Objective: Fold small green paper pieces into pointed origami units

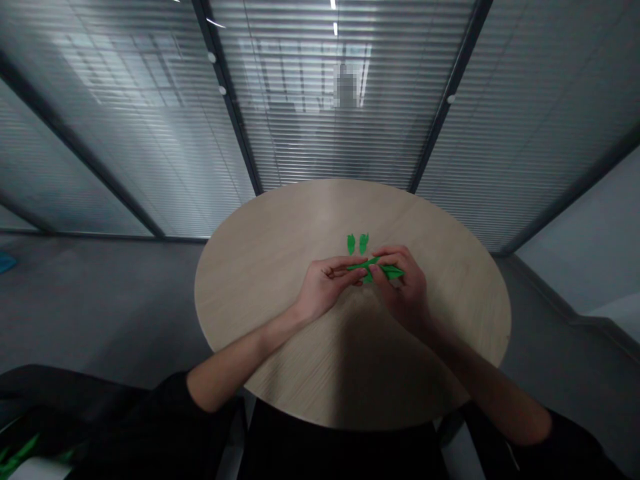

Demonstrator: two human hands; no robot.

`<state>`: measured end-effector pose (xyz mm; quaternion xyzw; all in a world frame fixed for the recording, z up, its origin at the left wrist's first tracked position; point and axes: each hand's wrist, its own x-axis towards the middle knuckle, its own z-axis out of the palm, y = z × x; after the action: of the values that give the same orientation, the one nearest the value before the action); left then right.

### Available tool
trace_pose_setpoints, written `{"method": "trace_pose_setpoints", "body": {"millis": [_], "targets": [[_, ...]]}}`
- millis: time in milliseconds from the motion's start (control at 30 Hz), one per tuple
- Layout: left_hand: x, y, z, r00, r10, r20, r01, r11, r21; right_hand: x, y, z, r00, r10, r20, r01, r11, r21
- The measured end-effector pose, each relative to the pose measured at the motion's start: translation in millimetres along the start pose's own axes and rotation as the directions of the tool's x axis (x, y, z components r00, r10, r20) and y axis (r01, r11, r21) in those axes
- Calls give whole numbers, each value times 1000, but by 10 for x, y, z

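Over the table's middle, my left hand (327,283) and my right hand (406,285) hold a bright green, pointed, leaf-like piece (394,272) between them. The left fingers are stretched together and pinch its left end. My right thumb and fingers are closed on it from the right side, and its pointed end shows between them. Part of the piece is hidden by the fingers, and its material cannot be made out. Just beyond the hands, two small green pieces lie side by side on the table: a left one (351,244) and a right one (364,243).
The round wooden table (250,267) stands before glass partitions with blinds (320,147). Dark posts (235,127) divide the glass. At the lower left, green leafy shapes (20,453) lie near a white object (45,469). A blue thing (7,261) is on the floor at far left.
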<state>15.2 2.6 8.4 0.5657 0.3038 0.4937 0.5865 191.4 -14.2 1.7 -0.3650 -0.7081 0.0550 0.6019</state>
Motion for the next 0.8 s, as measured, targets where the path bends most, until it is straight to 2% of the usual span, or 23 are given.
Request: {"method": "trace_pose_setpoints", "body": {"millis": [367, 800], "targets": [[-10, -21, -15, 997, 71, 22, -73, 992, 104, -10, 8, 13, 999, 43, -1, -43, 999, -8], [-5, -38, -32, 999, 45, 29, -47, 996, 81, -12, 2, 24, 999, 36, -9, -36, 999, 6]]}}
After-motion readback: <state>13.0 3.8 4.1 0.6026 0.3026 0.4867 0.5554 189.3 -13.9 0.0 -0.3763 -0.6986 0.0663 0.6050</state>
